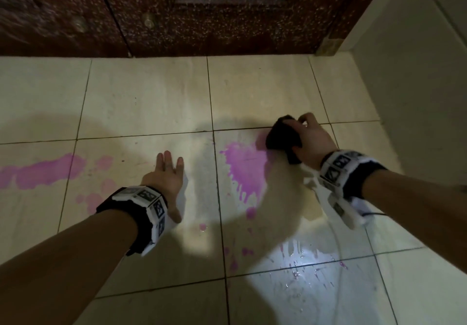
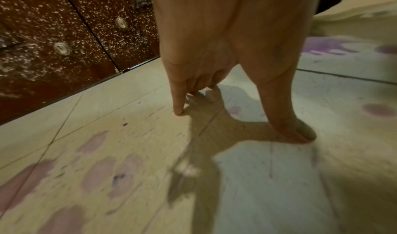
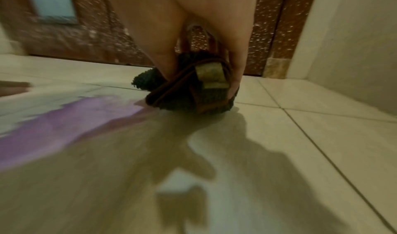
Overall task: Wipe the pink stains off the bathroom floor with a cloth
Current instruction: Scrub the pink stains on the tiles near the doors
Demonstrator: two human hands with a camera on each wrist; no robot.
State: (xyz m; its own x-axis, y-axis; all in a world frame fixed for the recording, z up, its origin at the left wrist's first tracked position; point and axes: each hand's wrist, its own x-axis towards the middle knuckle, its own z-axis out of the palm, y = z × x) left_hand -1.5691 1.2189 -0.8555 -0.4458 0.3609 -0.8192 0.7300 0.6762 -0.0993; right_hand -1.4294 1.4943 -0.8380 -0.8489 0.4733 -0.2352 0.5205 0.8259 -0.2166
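Observation:
My right hand (image 1: 307,138) grips a dark bunched cloth (image 1: 283,136) and presses it on the tiled floor at the upper right edge of a large pink stain (image 1: 243,166). In the right wrist view the cloth (image 3: 189,91) shows a tan label and sits at the end of the pink stain (image 3: 71,122). My left hand (image 1: 168,178) rests on the floor with straight spread fingers, between that stain and a long pink streak (image 1: 43,171) at the left. The left wrist view shows the fingertips (image 2: 178,111) touching the tile, with faded pink blotches (image 2: 101,173) nearby.
A dark red speckled door (image 1: 202,13) closes off the floor at the far side. A pale wall (image 1: 417,76) rises at the right. Small pink drips (image 1: 246,251) and water drops (image 1: 298,269) lie on the beige tiles (image 1: 151,97) near me.

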